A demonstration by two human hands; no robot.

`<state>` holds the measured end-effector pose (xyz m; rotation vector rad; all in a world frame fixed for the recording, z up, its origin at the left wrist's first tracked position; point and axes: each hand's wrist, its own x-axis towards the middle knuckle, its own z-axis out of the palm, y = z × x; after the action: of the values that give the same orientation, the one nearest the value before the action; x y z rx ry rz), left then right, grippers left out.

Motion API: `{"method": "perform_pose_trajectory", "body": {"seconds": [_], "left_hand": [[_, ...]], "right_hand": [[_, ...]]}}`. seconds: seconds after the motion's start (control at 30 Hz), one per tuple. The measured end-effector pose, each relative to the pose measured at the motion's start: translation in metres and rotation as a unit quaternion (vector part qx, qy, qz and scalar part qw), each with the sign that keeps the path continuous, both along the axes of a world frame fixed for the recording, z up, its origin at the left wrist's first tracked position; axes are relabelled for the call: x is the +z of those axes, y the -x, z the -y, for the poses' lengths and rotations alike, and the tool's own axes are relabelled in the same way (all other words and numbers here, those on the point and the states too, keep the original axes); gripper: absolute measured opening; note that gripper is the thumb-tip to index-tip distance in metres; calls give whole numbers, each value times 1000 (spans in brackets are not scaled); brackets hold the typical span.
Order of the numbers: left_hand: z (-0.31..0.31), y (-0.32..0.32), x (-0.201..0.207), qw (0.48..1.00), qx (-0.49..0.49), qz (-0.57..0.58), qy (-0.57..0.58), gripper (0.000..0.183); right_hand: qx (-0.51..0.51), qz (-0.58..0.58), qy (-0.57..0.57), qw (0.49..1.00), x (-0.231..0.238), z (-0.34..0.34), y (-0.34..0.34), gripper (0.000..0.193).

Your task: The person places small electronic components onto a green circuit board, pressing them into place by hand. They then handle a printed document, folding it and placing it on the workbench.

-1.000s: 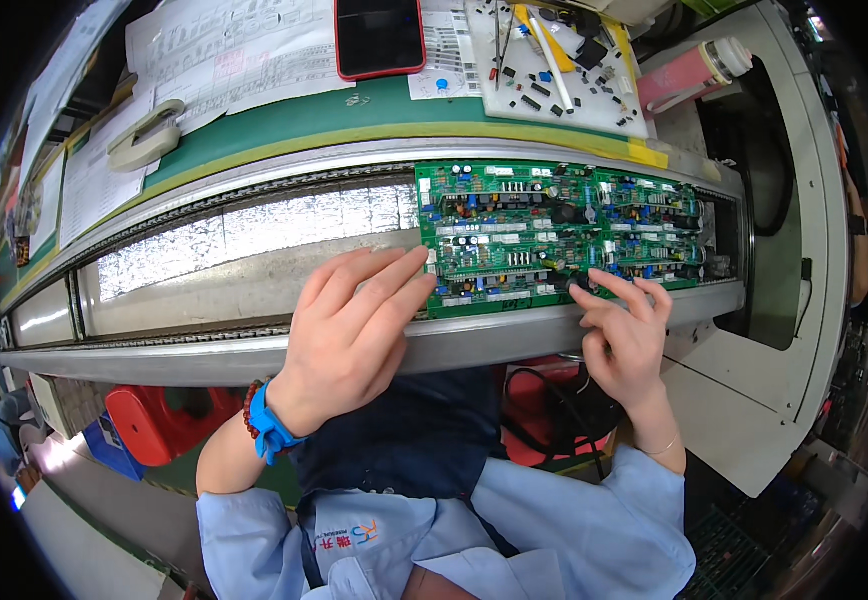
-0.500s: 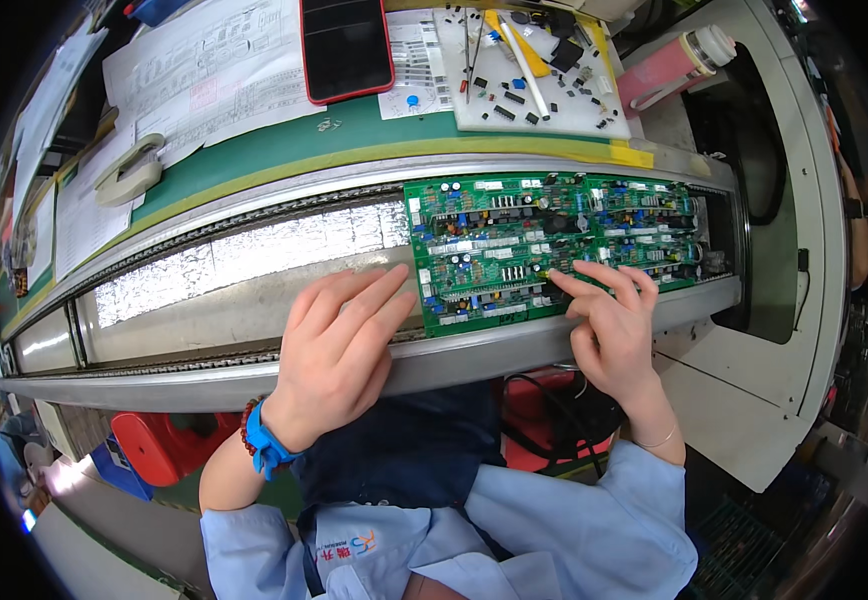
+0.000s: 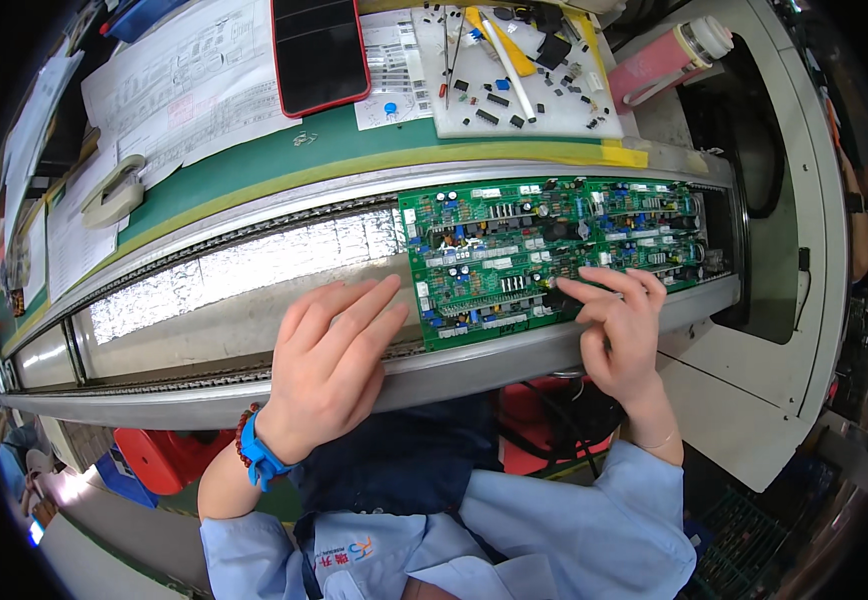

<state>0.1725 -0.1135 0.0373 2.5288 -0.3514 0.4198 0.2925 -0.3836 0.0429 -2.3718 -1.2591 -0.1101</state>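
Observation:
A green circuit board panel [image 3: 499, 240], crowded with small parts, lies across the metal conveyor rails [image 3: 514, 345]. My right hand [image 3: 622, 325] is over its near edge, fingers apart, the index fingertip at a yellowish part near the middle of the board; whether it presses down I cannot tell. To the left of the board, my left hand [image 3: 326, 355] is open above the near rail, fingers stretched out, holding nothing. A blue wrist strap [image 3: 262, 450] and a dark red bead bracelet are on my left wrist.
Beyond the rail lie a phone [image 3: 321, 55] with a red edge, printed sheets [image 3: 189, 85], a tape roll [image 3: 114, 192] and a white foam pad [image 3: 554, 120] with loose components, tweezers and a white stick. A pink bottle [image 3: 664, 68] stands to the right.
The view has shifted slightly, so the far table items sit further left. My left hand has drawn back a little from the board; my right hand has moved slightly right, its fingers still apart.

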Motion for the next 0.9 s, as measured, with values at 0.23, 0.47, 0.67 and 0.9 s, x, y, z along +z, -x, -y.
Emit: {"method": "perform_pose_trajectory", "body": {"seconds": [0.23, 0.47, 0.67, 0.9], "left_hand": [[-1, -1, -1, 1000, 7, 5, -17, 48], [-1, -3, 0, 1000, 5, 2, -13, 46], [0, -1, -1, 1000, 12, -6, -18, 46], [-1, 0, 2, 1000, 18, -6, -17, 47]], "right_hand": [[-28, 11, -10, 999, -2, 8, -4, 14], [-36, 8, 6, 999, -2, 8, -6, 14], [-54, 36, -7, 998, -2, 11, -11, 17], [-66, 27, 25, 997, -3, 7, -19, 22]]}}
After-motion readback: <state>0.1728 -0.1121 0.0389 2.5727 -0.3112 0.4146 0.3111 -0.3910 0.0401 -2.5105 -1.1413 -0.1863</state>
